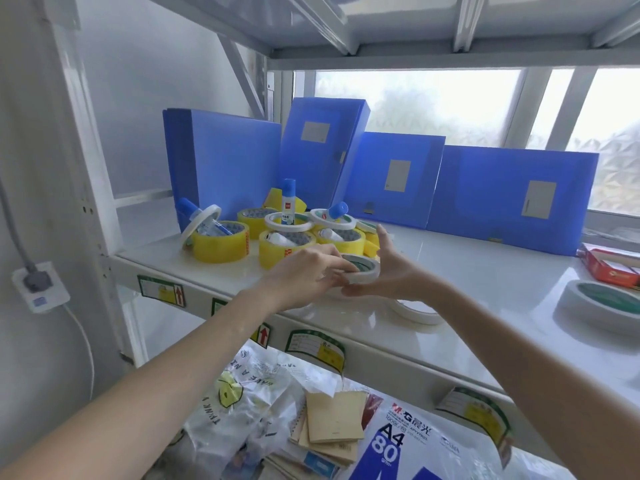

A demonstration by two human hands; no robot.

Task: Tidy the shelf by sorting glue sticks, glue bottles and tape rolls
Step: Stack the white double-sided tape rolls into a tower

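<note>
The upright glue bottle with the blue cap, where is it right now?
In the head view the upright glue bottle stands left of centre, inside a white tape roll among the yellow tape rolls, just before the blue file boxes.

Head-worn camera looks forward and slightly down, close onto the white shelf (pixel 467 271).

Both forearms are bare (no sleeves, rings or watch showing).

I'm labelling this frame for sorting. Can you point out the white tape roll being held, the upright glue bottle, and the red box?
white tape roll (pixel 360 271): head view, on its outer rim.
upright glue bottle (pixel 288 199): head view, on its labelled body.
red box (pixel 609 268): head view, on its side.
</note>
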